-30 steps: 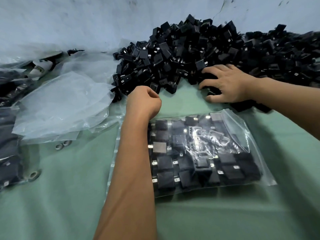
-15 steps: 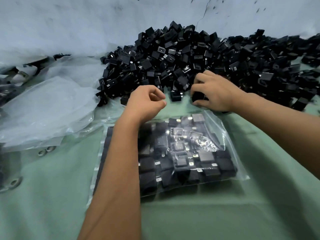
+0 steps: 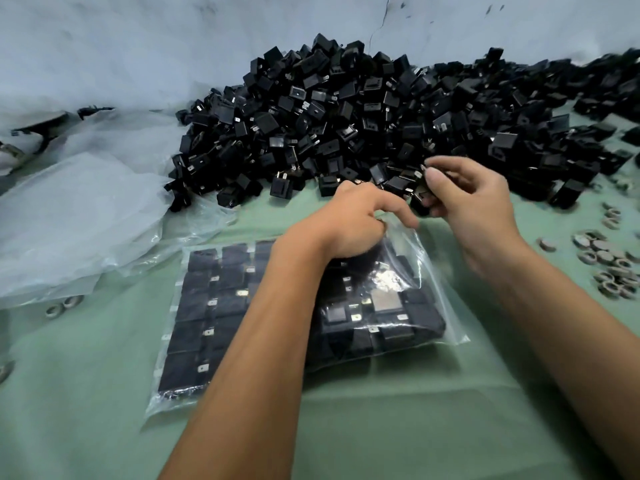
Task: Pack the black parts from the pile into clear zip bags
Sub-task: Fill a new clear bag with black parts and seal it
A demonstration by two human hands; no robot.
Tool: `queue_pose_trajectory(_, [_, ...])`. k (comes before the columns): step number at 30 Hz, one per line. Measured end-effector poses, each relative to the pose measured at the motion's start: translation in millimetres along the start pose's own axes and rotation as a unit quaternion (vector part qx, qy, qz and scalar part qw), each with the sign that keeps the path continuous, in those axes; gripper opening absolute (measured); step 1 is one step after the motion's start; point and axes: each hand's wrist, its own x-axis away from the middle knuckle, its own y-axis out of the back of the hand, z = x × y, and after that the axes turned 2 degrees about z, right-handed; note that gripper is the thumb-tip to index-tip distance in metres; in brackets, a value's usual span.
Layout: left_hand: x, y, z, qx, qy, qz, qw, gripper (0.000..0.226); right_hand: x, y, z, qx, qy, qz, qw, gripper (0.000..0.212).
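Observation:
A large pile of black parts (image 3: 363,123) lies along the far side of the green table. In front of it a clear zip bag (image 3: 214,306) lies flat, filled with rows of black parts. My left hand (image 3: 353,220) is at the bag's far open edge and pinches the plastic there. My right hand (image 3: 474,199) is lifted just in front of the pile and grips a few black parts (image 3: 420,199) between thumb and fingers, close above the bag's mouth.
Empty clear bags (image 3: 79,216) lie heaped at the left. Small grey rings (image 3: 609,261) are scattered at the right, and a few more rings (image 3: 64,306) lie at the left. A pale wall rises behind the pile.
My right hand has come off the pile with black parts in it and moved toward the bag. My left hand has opened from a fist and taken the bag's edge.

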Motion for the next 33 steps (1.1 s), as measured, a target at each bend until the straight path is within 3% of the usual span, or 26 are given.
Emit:
queue_pose_trajectory(3, [-0.4, -1.4, 0.3, -0.027, -0.017, -0.006, 0.999, 0.046, 20.5, 10.9, -5.7, -0.07, -0.05, 0.035, 0.996, 0.012])
queue_pose_trajectory(5, [-0.1, 0.5, 2.6, -0.023, -0.027, -0.013, 0.999, 0.033, 28.3, 14.5, -7.1, -0.09, -0.075, 0.046, 0.992, 0.024])
queue_pose_trajectory(7, [0.2, 2.8, 5.4, -0.025, -0.035, -0.013, 0.999, 0.024, 31.3, 15.9, -6.2, -0.079, -0.077, 0.057, 0.992, 0.032])
queue_pose_trajectory(10, [1.9, 5.2, 8.1, -0.032, -0.043, -0.022, 0.998, 0.014, 35.1, 12.5, -3.5, -0.032, -0.052, 0.086, 0.994, 0.023])
queue_pose_trajectory(13, [1.7, 7.5, 11.2, -0.017, -0.053, -0.035, 0.998, 0.015, 35.5, 9.9, 1.4, -0.039, -0.038, 0.094, 0.994, 0.013])
queue_pose_trajectory(16, [1.6, 8.9, 13.2, -0.001, -0.07, -0.048, 0.996, 0.016, 34.8, 10.5, 3.3, -0.026, -0.033, 0.123, 0.992, 0.017])
queue_pose_trajectory(23, [3.3, 13.7, 17.2, 0.025, -0.097, -0.09, 0.991, 0.015, 34.3, 16.1, 5.6, -0.075, -0.113, 0.223, 0.965, 0.016])
queue_pose_trajectory(25, [3.7, 14.1, 15.7, 0.03, -0.106, -0.096, 0.989, 0.013, 35.4, 14.8, 5.2, -0.065, -0.095, 0.226, 0.967, 0.017])
queue_pose_trajectory(29, [3.4, 14.2, 13.7, 0.025, -0.11, -0.097, 0.989, 0.011, 39.7, 10.2, 4.2, 0.007, -0.039, 0.187, 0.982, 0.039])
queue_pose_trajectory(33, [3.2, 13.9, 14.2, 0.03, -0.107, -0.099, 0.989, 0.012, 40.7, 10.8, 5.5, 0.081, 0.016, 0.19, 0.978, 0.027])
